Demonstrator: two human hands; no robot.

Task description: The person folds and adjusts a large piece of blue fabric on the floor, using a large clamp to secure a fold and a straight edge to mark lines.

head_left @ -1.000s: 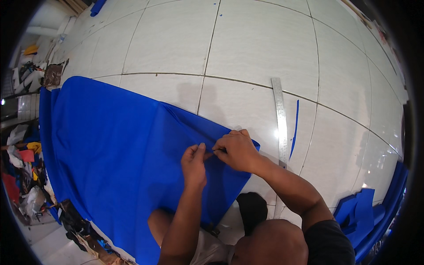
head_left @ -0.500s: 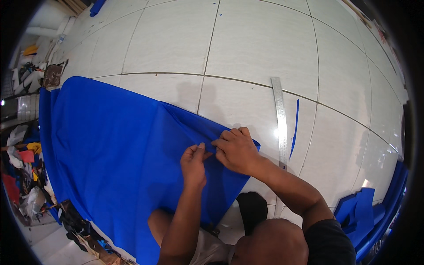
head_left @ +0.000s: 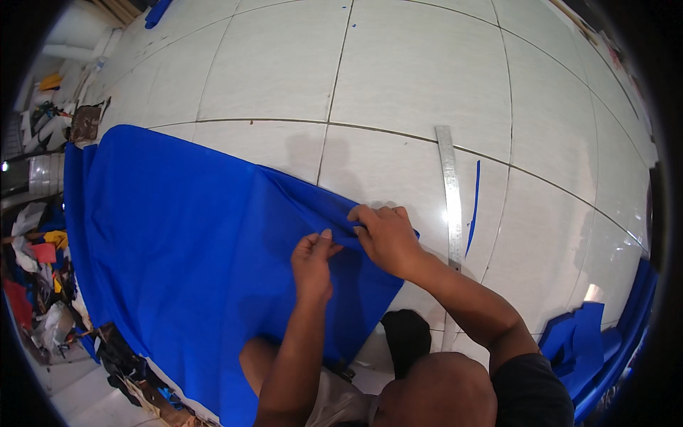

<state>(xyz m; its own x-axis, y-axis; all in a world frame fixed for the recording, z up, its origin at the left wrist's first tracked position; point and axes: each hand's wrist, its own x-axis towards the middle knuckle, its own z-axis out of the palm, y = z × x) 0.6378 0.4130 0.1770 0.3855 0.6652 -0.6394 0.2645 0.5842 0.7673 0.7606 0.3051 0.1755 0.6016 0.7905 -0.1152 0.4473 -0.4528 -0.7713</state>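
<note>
Thumb and fingers of the left hand (head_left: 313, 267) bunch together over blue cloth (head_left: 178, 235) spread on tiled floor (head_left: 405, 71); the right hand (head_left: 390, 240) curls over its right-hand corner, just apart. Whether either grips fabric, I cannot tell. Light, even tension between them should limit puckering, with the metal ruler (head_left: 448, 192) kept clear.
</note>
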